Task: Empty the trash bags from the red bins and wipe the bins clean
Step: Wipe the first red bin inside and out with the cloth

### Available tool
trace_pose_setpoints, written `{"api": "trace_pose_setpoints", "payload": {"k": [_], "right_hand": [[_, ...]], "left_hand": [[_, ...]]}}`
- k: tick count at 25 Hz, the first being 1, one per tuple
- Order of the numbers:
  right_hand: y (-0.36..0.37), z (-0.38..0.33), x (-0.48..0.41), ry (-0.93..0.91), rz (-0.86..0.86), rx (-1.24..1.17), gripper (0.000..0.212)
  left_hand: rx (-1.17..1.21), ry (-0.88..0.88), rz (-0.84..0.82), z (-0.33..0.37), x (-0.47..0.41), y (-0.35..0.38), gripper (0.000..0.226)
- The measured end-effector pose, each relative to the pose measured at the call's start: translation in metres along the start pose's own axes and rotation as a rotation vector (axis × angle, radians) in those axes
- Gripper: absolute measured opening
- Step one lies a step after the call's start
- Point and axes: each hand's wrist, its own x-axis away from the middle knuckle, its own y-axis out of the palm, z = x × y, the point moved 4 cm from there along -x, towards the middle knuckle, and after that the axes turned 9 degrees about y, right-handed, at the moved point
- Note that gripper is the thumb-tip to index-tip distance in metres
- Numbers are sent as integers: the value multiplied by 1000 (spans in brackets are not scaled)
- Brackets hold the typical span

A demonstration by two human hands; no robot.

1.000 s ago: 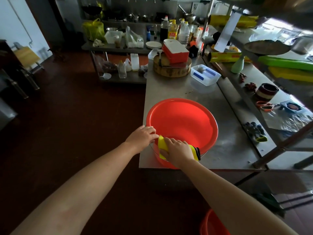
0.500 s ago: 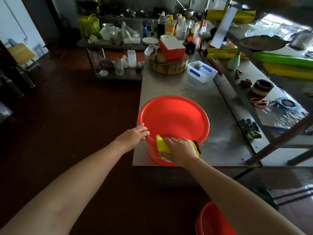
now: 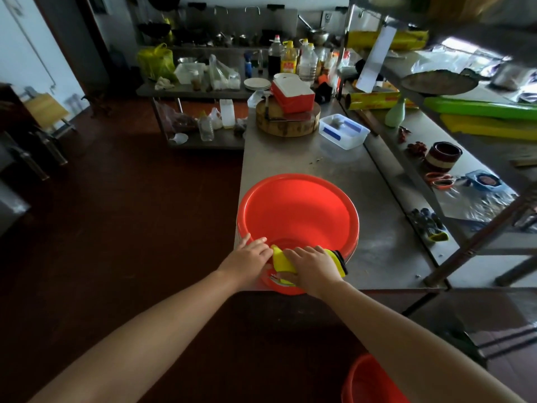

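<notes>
A red bin (image 3: pixel 299 210) stands at the near corner of the steel table (image 3: pixel 343 167), with no bag inside it. My right hand (image 3: pixel 312 267) holds a yellow cloth (image 3: pixel 280 261) with a dark edge against the bin's near rim and outer wall. My left hand (image 3: pixel 248 255) grips the rim just to the left of the cloth, fingers over the edge. A second red bin (image 3: pixel 369 382) sits on the floor at the bottom right, mostly hidden by my right forearm.
On the table's far end are a round wooden chopping block (image 3: pixel 287 123) with a red and white box (image 3: pixel 293 93) on it, and a clear plastic container (image 3: pixel 344 130). A cluttered shelf rack (image 3: pixel 453 158) runs along the right. Dark red floor lies to the left.
My left hand has slid right along the rim until it sits beside the cloth. My right hand has shifted the cloth slightly lower on the bin's near rim.
</notes>
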Motion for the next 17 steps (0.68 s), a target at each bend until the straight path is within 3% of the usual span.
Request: {"api": "trace_pose_setpoints", "payload": {"k": [4, 10, 12, 17], "right_hand": [[1, -6, 5, 7, 2, -5, 74], [-3, 55, 18, -149, 83, -57, 76], [-4, 73, 19, -180, 148, -73, 71], [-2, 60, 23, -124, 84, -58, 70]], "left_hand": [[85, -13, 87, 0, 2, 0, 40], [106, 104, 103, -31, 3, -4, 33], [66, 112, 56, -46, 0, -9, 34], [-221, 197, -12, -29, 7, -11, 43]]}}
